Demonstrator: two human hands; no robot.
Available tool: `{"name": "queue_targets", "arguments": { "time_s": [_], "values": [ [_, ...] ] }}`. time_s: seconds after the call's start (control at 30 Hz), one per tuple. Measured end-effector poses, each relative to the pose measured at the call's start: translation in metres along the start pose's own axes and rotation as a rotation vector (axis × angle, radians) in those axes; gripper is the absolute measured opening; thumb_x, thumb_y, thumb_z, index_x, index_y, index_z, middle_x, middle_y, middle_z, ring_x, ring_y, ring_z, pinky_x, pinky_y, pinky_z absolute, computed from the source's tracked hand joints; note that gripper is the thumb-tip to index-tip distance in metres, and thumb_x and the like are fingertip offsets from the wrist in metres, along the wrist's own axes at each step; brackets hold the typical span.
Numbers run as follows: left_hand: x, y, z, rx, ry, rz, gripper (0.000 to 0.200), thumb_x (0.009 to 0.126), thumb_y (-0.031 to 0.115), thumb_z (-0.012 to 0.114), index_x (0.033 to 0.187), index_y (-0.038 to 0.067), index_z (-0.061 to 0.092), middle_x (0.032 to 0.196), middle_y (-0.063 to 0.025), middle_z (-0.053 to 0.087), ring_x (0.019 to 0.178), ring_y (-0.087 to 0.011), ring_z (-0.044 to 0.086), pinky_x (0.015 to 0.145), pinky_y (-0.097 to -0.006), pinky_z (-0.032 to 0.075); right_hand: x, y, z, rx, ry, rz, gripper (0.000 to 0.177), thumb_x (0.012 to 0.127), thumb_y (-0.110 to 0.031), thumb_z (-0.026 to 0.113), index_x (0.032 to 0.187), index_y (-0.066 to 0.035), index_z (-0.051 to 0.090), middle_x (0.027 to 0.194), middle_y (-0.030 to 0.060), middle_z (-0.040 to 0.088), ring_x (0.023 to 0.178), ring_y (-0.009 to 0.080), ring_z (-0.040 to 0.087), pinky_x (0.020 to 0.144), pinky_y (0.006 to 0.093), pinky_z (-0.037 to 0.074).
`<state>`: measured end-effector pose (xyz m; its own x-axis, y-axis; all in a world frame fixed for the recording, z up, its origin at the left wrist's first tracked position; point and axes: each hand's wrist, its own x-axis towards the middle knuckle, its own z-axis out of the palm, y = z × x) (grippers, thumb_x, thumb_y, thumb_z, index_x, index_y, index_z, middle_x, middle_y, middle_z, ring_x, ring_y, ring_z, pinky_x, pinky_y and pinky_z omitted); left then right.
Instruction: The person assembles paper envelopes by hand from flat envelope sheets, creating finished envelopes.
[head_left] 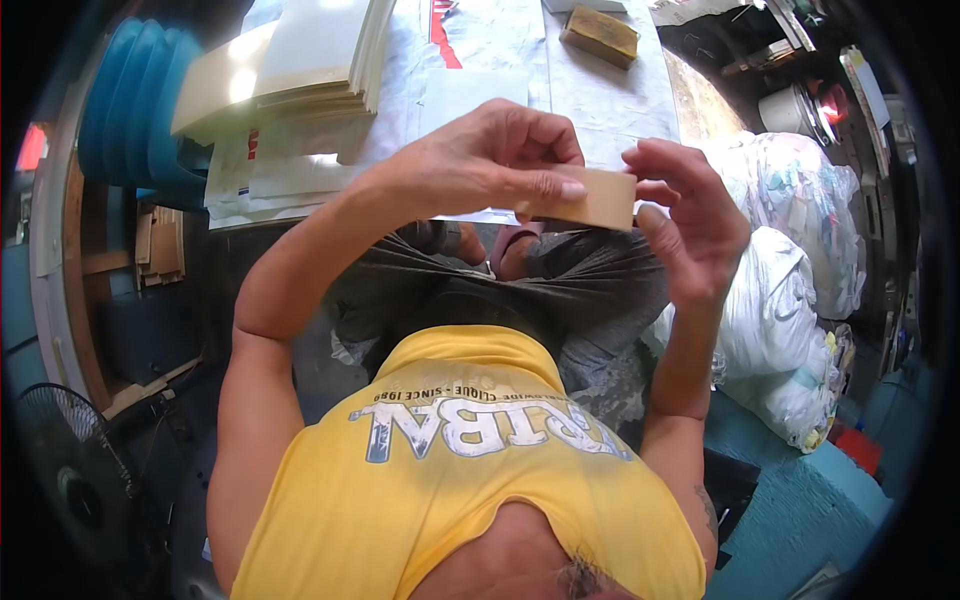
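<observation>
Above the near edge of the table, my left hand point(510, 155) grips a roll of tan tape point(605, 200), thumb lying over its outer face. The roll's left side is partly hidden behind the thumb and fingers. At its right end is my right hand point(695, 205), fingers curved and spread, with the thumb apart from them and the tips close to the roll's edge. Under and beyond the hands, white sheeting point(610, 110) with red marks covers the table, and a pale sheet of paper point(465, 92) lies on it.
A stack of flat boards point(310, 60) stands at the table's far left beside blue plastic chairs point(130, 110). A brown block point(600, 38) sits at the back right. Full plastic bags point(775, 290) crowd the right side; a fan point(75, 470) stands low at left.
</observation>
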<state>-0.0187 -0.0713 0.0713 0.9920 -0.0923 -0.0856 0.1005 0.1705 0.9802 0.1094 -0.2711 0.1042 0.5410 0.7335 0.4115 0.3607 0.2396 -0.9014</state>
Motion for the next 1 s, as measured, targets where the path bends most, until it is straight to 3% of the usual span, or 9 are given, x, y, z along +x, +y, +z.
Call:
{"name": "queue_targets", "arguments": {
  "time_s": [0.1,0.27,0.53,0.57,0.67,0.8,0.87,0.97,1.0],
  "values": [
    [0.021,0.019,-0.008,0.293,0.06,0.079,0.035,0.095,0.036,0.078,0.098,0.002,0.07,0.078,-0.0001,0.066,0.068,-0.0061,0.058,0.057,-0.0236,0.048,0.01,0.023,-0.028,0.251,-0.105,0.289,0.008,0.094,-0.001,0.071,0.1,0.004,0.075,0.094,0.0088,0.074,0.077,0.0139,0.069,0.072,0.0253,0.056],
    [0.059,0.033,-0.037,0.743,0.178,0.063,0.032,0.094,0.032,0.077,0.099,0.001,0.072,0.078,-0.0058,0.069,0.065,-0.0108,0.064,0.06,-0.0259,0.053,0.041,0.06,-0.038,0.06,-0.027,0.296,0.012,0.094,-0.007,0.075,0.1,0.003,0.076,0.08,0.0067,0.074,0.068,0.0093,0.066,0.064,0.0234,0.053],
    [0.151,0.015,-0.112,0.689,0.652,0.044,0.029,0.096,0.032,0.074,0.103,0.004,0.076,0.089,-0.0068,0.075,0.078,-0.0123,0.07,0.072,-0.0287,0.06,0.138,0.151,-0.057,-0.156,0.207,0.269,0.017,0.089,-0.009,0.077,0.099,0.005,0.077,0.079,0.0092,0.074,0.068,0.0119,0.068,0.065,0.0254,0.058],
    [0.154,0.012,-0.111,0.737,0.716,0.034,0.025,0.096,0.03,0.073,0.104,0.007,0.077,0.092,-0.0073,0.077,0.081,-0.0169,0.072,0.076,-0.0312,0.06,0.142,0.159,-0.057,-0.172,0.23,0.303,0.017,0.088,-0.008,0.078,0.099,0.006,0.077,0.08,0.0094,0.074,0.067,0.0118,0.068,0.064,0.0253,0.058],
    [0.162,-0.007,-0.126,1.288,0.936,0.287,0.021,0.095,0.027,0.072,0.107,0.011,0.079,0.095,-0.0067,0.078,0.083,-0.0225,0.073,0.081,-0.0372,0.059,0.144,0.171,-0.057,-0.23,0.281,0.366,0.021,0.086,-0.006,0.08,0.101,0.007,0.074,0.081,0.0104,0.075,0.065,0.0118,0.069,0.061,0.024,0.059],
    [0.156,-0.017,-0.105,1.507,0.713,0.526,0.026,0.094,0.033,0.073,0.112,0.015,0.079,0.116,-0.0065,0.074,0.118,-0.027,0.064,0.093,-0.0445,0.053,0.135,0.185,-0.061,-0.184,0.275,0.357,0.027,0.086,-0.007,0.081,0.106,0.009,0.071,0.085,0.0124,0.075,0.068,0.0129,0.071,0.062,0.025,0.061],
    [0.157,-0.03,-0.083,1.701,0.609,0.498,0.059,0.097,0.053,0.066,0.145,0.019,0.061,0.154,-0.0121,0.047,0.149,-0.0324,0.032,0.114,-0.0673,0.032,0.132,0.185,-0.06,-0.142,0.29,0.324,0.03,0.086,-0.007,0.081,0.109,0.009,0.07,0.086,0.0132,0.075,0.069,0.0136,0.071,0.063,0.0259,0.062],
    [0.173,-0.057,-0.071,1.676,0.606,0.53,0.094,0.09,0.071,0.062,0.16,0.016,0.034,0.163,-0.0116,0.037,0.155,-0.0335,0.021,0.119,-0.0763,0.012,0.131,0.184,-0.058,-0.124,0.302,0.37,0.036,0.086,-0.007,0.08,0.115,0.011,0.067,0.089,0.0152,0.074,0.073,0.0167,0.072,0.066,0.0274,0.063],
    [0.172,-0.054,-0.068,1.664,0.589,0.536,0.094,0.09,0.071,0.063,0.161,0.016,0.034,0.163,-0.0113,0.037,0.155,-0.0335,0.021,0.119,-0.076,0.012,0.131,0.185,-0.057,-0.115,0.312,0.382,0.036,0.086,-0.006,0.08,0.115,0.011,0.067,0.09,0.0155,0.074,0.073,0.0172,0.072,0.067,0.0277,0.063]
  ]
}}
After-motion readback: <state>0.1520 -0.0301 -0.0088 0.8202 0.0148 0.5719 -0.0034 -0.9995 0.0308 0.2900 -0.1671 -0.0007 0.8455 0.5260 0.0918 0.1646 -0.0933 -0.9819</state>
